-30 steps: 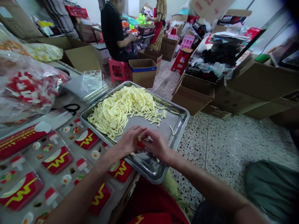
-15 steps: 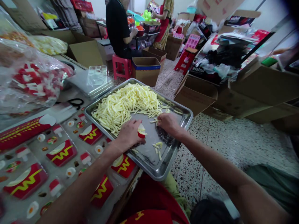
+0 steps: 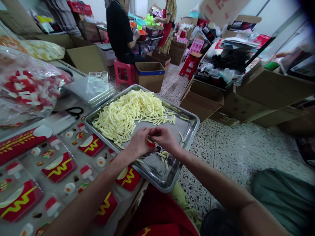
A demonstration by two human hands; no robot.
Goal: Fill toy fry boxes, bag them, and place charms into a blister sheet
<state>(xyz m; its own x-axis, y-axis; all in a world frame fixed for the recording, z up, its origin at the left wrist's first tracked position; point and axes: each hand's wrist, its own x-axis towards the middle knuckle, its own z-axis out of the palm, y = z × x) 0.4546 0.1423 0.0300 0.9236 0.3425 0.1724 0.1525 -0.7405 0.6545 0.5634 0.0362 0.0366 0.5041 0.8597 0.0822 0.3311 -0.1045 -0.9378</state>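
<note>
rejoining the left hand [image 3: 138,143]: right hand [image 3: 165,140]

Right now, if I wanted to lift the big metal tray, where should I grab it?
Grab the metal tray by its raised rim, from outside, at the right edge and the opposite left edge. That rim stands above the flat bottom, so it should give a good hold. The heap of yellow sticks lies toward the far left, so that side will likely feel heavier.

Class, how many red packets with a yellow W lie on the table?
5: lower-left packet; middle packet; far packet, left of the tray; two right of the left forearm, upper packet and lower packet. More may be hidden.
</note>
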